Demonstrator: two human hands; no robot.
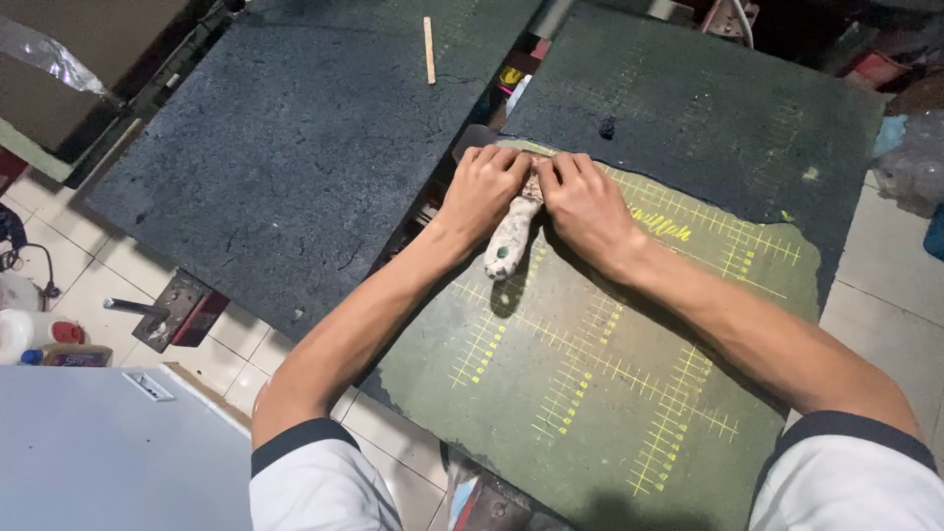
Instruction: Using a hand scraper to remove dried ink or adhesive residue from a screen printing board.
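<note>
Both hands press side by side at the far edge of the green marked mat, my left hand and right hand clamped on a paint-crusted scraper whose handle points back toward me, its stroke seemingly just starting.

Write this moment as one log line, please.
left hand: pressing scraper blade | right hand: pressing same blade | scraper: paint-stained handle toward person | surface: green board with yellow marks | nearby: wooden stick on dark board
</note>
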